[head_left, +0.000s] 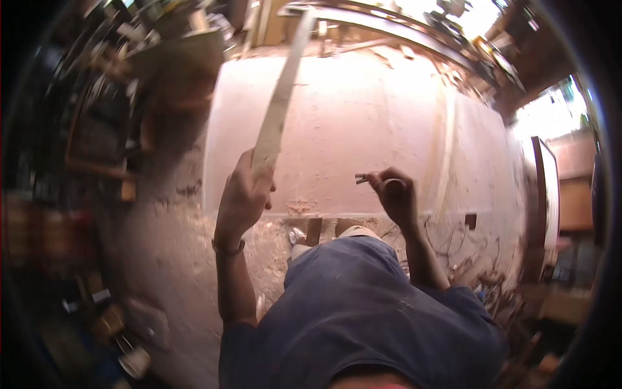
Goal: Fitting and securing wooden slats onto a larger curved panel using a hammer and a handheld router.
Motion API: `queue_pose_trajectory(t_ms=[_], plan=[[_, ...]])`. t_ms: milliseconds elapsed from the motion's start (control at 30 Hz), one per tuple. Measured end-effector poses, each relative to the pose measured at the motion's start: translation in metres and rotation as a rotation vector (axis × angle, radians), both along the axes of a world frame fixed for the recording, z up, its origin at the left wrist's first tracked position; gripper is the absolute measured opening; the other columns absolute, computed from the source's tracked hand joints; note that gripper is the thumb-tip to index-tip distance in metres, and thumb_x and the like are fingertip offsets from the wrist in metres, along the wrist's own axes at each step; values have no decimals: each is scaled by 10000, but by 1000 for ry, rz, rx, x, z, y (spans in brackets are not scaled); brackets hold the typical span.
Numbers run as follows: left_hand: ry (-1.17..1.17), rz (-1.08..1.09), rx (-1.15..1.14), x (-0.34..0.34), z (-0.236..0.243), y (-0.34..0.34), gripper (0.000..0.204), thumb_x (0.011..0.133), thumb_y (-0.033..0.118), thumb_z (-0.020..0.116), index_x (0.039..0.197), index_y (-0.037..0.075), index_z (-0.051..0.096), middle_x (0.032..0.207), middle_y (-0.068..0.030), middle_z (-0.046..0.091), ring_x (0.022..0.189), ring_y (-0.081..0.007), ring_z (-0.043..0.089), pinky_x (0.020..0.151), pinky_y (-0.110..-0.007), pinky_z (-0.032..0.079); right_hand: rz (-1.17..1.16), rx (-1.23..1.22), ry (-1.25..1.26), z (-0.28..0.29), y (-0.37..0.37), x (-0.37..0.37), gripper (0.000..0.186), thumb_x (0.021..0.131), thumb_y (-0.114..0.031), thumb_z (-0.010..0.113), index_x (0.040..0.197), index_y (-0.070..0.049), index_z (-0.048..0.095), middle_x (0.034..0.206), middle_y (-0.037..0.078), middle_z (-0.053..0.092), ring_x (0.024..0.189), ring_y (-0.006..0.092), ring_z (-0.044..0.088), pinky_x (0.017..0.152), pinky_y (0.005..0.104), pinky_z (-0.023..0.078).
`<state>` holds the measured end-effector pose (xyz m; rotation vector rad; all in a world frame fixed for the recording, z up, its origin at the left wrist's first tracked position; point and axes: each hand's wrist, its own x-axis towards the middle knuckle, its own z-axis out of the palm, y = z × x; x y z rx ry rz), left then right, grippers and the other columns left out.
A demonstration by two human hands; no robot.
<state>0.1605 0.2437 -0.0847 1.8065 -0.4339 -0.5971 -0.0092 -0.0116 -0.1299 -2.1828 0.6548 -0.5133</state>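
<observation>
My left hand (238, 202) is closed around the near end of a long, pale wooden strip (282, 97). The strip slants up and away over a broad, light wooden panel (350, 136), its far end reaching toward the panel's back edge. Above the panel's near part, my right hand (396, 194) is closed on a small hand tool (361, 178). Only a short, narrow tip sticks out to the left of the fingers; the tool's exact kind I cannot make out. A dark band circles my left wrist.
Wood shavings (299, 207) lie at the panel's near edge and on the floor (181, 259). Long timber (389, 24) and clutter line the back. An upright framed panel (543, 194) stands at the right. Blurred wooden items fill the left side.
</observation>
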Motion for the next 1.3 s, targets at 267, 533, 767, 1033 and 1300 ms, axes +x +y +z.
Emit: queue_pose_trajectory(t_ms=[267,533,767,1033,1300], plan=[[392,-152,-398,-78,-108,-139,475,917,81,656,1266,33,337,858,-53,562,624,-102,576,508,-235,523,-601,336,-184,-64,-60,-151,262,877,-204,751,712,-46,624,634,-39,585,589,25,495,505,228,390],[601,-432,-367,-181,-232,-309,462,962,163,607,1296,27,319,907,-78,592,704,-135,610,596,-279,535,-726,305,-144,-69,-56,-248,145,870,-117,728,765,-45,659,752,31,689,709,98,638,646,262,511],[-365,-526,228,-141,-325,-401,767,980,369,553,1483,-50,153,1425,-317,390,1346,-363,383,1118,-434,317,-36,603,-333,-106,-80,-221,138,832,-105,757,805,-22,650,833,69,670,800,177,623,748,318,501],[-416,-227,549,-140,-208,-347,859,832,470,704,1416,-62,365,1406,-291,415,1326,-405,378,1109,-464,316,573,261,-526,-216,-128,-142,266,766,-202,727,1009,-109,669,1209,179,561,1170,363,529,935,441,466],[-334,-117,679,-186,-325,-288,806,796,399,739,1391,-31,408,1370,-287,437,1328,-410,381,1109,-474,321,225,-31,589,-316,-223,-175,482,715,-262,719,1157,-82,649,1348,202,506,1237,376,481,972,512,431]])
